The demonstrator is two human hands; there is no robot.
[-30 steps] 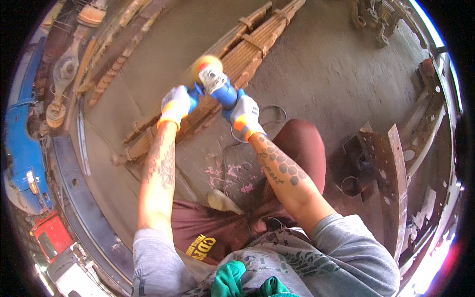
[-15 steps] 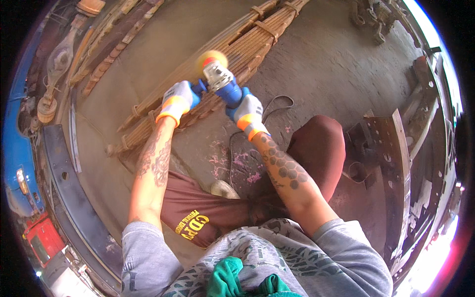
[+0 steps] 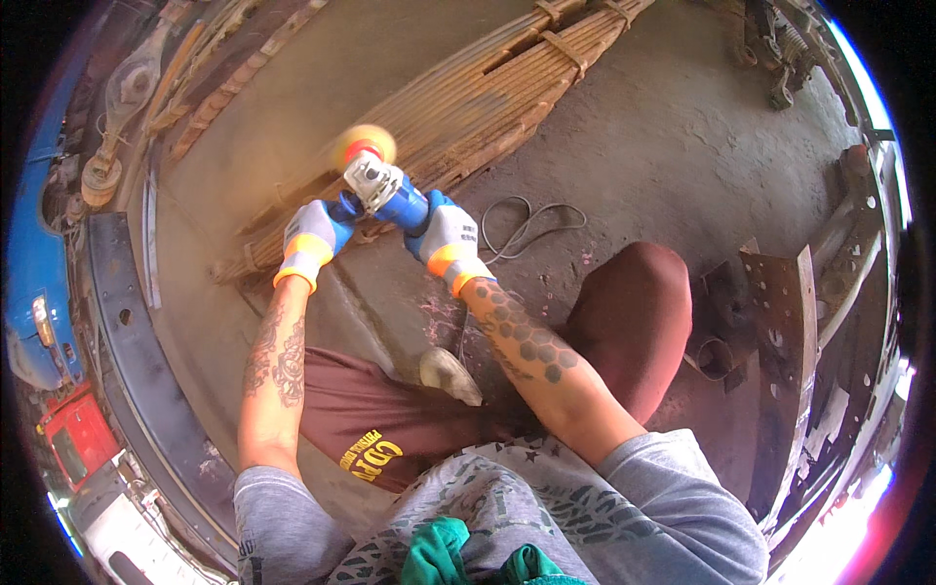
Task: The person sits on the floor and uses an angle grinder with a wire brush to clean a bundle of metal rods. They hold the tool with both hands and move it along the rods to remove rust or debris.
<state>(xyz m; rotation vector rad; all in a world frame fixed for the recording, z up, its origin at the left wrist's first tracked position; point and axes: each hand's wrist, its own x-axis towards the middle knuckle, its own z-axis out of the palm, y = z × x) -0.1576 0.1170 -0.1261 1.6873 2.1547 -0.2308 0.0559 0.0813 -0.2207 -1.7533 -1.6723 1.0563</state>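
Note:
In gloves of grey and blue with orange cuffs, my left hand (image 3: 317, 234) grips the side handle of a blue angle grinder (image 3: 388, 195) and my right hand (image 3: 441, 234) is wrapped round its body. Its blurred yellowish wheel (image 3: 363, 143) with a red centre is over the near left part of a long, rusty stack of leaf springs (image 3: 507, 107), bound with clamps and lying diagonally on the floor. A hazy tan dust hangs left of the wheel. A black cord (image 3: 531, 219) lies looped on the floor beside my right hand.
Rusty bars (image 3: 195, 117) and an axle-like part (image 3: 132, 83) lie at the upper left, beside a dark steel rail (image 3: 136, 361). Blue vehicle (image 3: 39, 292) and red (image 3: 83, 444) bodywork line the left edge. Perforated metal beams (image 3: 780, 331) and coiled parts (image 3: 780, 73) are at the right.
The grinder and both my hands have moved left and down along the leaf springs, toward their near end. Both hands have kept their grip on it.

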